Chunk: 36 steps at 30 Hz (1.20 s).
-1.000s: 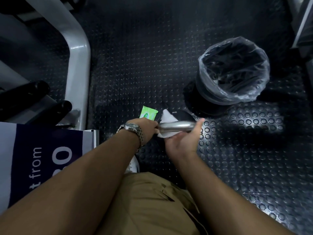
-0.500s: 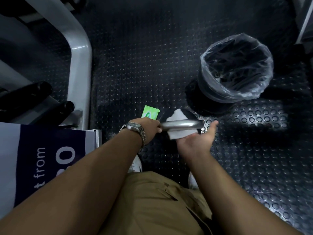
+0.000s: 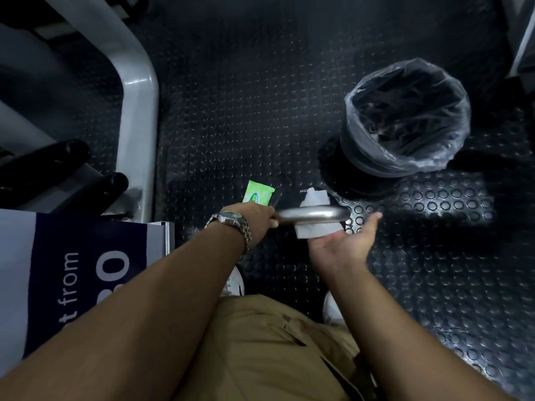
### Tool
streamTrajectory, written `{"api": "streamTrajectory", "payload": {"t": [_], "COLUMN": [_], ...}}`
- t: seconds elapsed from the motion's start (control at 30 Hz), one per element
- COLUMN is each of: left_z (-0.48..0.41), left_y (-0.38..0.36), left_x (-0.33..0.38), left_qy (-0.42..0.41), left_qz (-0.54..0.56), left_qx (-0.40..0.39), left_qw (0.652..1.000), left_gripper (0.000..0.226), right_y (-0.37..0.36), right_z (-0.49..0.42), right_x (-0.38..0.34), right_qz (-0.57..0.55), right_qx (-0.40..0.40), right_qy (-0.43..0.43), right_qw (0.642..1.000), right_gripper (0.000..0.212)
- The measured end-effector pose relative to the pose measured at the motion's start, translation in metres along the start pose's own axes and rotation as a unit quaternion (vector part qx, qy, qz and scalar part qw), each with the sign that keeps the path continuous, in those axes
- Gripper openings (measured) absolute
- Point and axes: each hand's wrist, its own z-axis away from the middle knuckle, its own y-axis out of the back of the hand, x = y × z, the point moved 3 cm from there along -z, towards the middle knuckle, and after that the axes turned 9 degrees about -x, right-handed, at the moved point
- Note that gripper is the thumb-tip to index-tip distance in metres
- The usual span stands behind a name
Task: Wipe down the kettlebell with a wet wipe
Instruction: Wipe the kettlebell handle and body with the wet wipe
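Gleaming steel kettlebell handle (image 3: 311,214) in clenched left hand (image 3: 257,217), white wet wipe (image 3: 314,215) draped over it, right hand (image 3: 343,246) open-fingered.

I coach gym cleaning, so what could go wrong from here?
The right hand lies open, palm up, and the wet wipe merely drapes over the kettlebell handle, so it may slide onto the studded floor. The left hand alone grips one end; the kettlebell might tip.

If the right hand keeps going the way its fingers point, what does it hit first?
Probably bare studded floor mat. The open right hand points up-right, past the wipe and below the lined bin. Depth is unclear.
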Motion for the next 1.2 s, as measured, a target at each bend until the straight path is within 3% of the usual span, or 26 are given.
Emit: {"api": "streamTrajectory", "payload": {"t": [0.13, 0.2, 0.3, 0.43, 0.6, 0.7, 0.83, 1.03, 1.2], "left_z": [0.003, 0.004, 0.001, 0.002, 0.002, 0.001, 0.001, -0.001, 0.001], "left_y": [0.004, 0.005, 0.003, 0.002, 0.004, 0.004, 0.002, 0.003, 0.005], "left_x": [0.005, 0.005, 0.002, 0.001, 0.003, 0.003, 0.001, 0.002, 0.003], "left_qy": [-0.003, -0.005, -0.006, -0.009, -0.005, -0.002, 0.002, 0.005, 0.007], "left_qz": [-0.016, -0.006, 0.008, -0.001, -0.010, 0.010, 0.013, -0.015, -0.013], "left_qx": [-0.013, -0.010, -0.013, -0.007, -0.014, -0.019, -0.019, -0.031, -0.024], "left_qw": [1.000, 1.000, 1.000, 1.000, 1.000, 1.000, 1.000, 0.999, 1.000], "left_gripper": [0.028, 0.028, 0.032, 0.029, 0.029, 0.030, 0.030, 0.030, 0.030], "right_y": [-0.021, -0.025, -0.014, -0.002, -0.018, -0.010, -0.002, -0.014, -0.001], "right_z": [0.011, 0.013, 0.010, -0.004, 0.009, 0.006, -0.004, 0.012, 0.008], "right_x": [0.038, 0.040, 0.014, 0.000, 0.038, 0.016, -0.009, 0.035, -0.009], "right_qz": [0.164, 0.191, 0.114, -0.001, 0.146, 0.062, -0.054, 0.104, 0.018], "right_qx": [-0.020, -0.034, -0.036, -0.005, -0.041, -0.042, 0.017, -0.026, -0.010], "right_qy": [-0.038, -0.057, -0.061, -0.011, -0.060, -0.064, -0.009, -0.067, -0.062], "right_qw": [0.985, 0.979, 0.991, 1.000, 0.987, 0.995, 0.998, 0.992, 0.998], "right_gripper": [0.094, 0.100, 0.111, 0.102, 0.104, 0.112, 0.099, 0.100, 0.107]}}
